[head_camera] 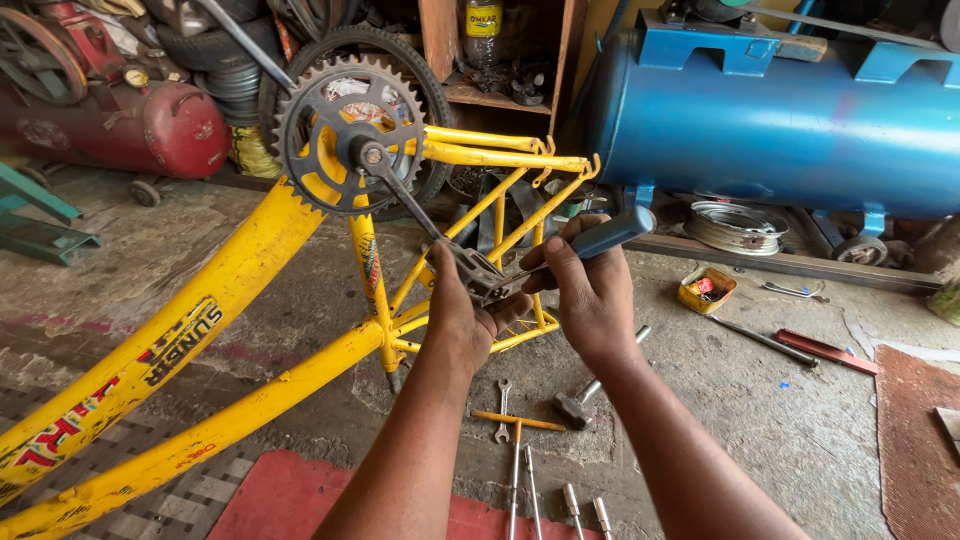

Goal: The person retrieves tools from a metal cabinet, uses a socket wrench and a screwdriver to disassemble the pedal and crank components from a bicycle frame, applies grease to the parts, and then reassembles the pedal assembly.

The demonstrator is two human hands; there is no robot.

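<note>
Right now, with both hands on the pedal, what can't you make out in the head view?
- Tool tip at the pedal: hidden by the left hand and right hand.
- Blue-handled tool: kind unclear, shaft covered by fingers.
- Yellow frame: front end cut off by left edge.
- Small yellow box: contents too small.

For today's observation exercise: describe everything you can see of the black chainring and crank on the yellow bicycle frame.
The chainring is a dark, worn-looking metal disc with pointed teeth around its rim and cut-out openings showing the yellow frame behind. No chain is visible on it. From its centre bolt a dark crank arm slants down to the right, ending at a grey pedal. The left hand grips that pedal, while the right hand holds a blue-handled tool against it. The frame lies upside down.
</note>
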